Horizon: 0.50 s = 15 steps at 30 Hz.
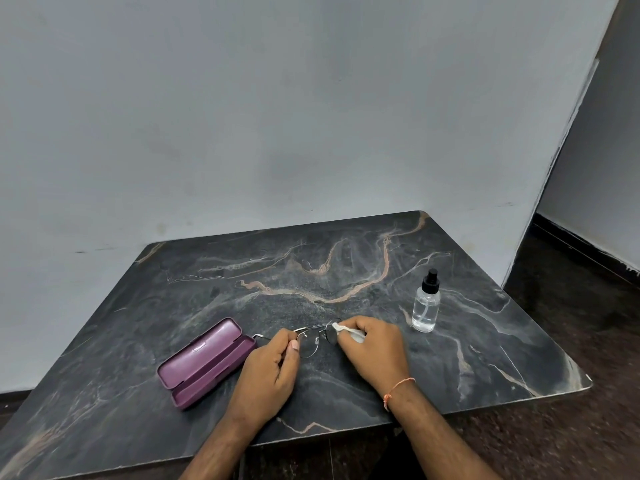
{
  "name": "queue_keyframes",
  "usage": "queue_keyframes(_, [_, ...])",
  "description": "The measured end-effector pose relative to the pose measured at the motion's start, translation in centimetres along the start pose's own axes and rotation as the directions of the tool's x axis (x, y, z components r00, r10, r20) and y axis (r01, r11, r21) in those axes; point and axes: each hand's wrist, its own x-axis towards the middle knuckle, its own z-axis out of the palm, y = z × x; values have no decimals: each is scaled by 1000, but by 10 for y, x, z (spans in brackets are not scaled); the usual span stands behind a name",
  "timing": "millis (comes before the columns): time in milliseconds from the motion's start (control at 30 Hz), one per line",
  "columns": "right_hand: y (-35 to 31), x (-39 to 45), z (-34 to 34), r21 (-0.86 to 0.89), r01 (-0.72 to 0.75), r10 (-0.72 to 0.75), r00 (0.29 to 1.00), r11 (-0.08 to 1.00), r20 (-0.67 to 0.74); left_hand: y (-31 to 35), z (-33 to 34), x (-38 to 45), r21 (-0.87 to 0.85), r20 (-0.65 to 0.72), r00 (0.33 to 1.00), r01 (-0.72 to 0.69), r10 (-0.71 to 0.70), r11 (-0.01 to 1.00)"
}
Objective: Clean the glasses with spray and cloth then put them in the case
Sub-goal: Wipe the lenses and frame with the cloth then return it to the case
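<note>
A dark marble table (pixel 346 271) with pale and rust-coloured veins stands against a grey wall (pixel 277 116). On its near left part lies a purple glasses case (pixel 206 363), its lid swung open and its inside showing. Just right of the case, the person's left hand (pixel 273 368) pinches the thin-framed glasses (pixel 313 339) at the frame's left side, holding them low over the tabletop, one temple reaching toward the case. The right hand (pixel 375 348), with an orange thread around its wrist, grips a small white cloth (pixel 348 331) and presses it against the right lens. Farther right, apart from both hands, stands a clear spray bottle (pixel 426 304) with a black cap, upright.
</note>
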Motion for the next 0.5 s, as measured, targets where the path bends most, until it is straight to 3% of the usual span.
queue_keyframes(100, [1, 2, -1, 1, 47, -46, 998, 999, -32, 0, 0, -1, -1, 0, 1000, -4, 4, 1000])
queue_keyframes(267, [-1, -3, 0, 45, 41, -44, 996, 998, 79, -1, -1, 0, 17, -5, 1000, 4, -4, 1000])
queue_keyframes(367, [2, 1, 1, -16, -17, 17, 1000, 1000, 18, 0, 0, 0, 13, 1, 1000, -5, 5, 1000])
queue_keyframes(500, [3, 2, 1, -7, 47, -47, 999, 999, 2, 1, -1, 0, 9, 1, 1000, 3, -3, 1000])
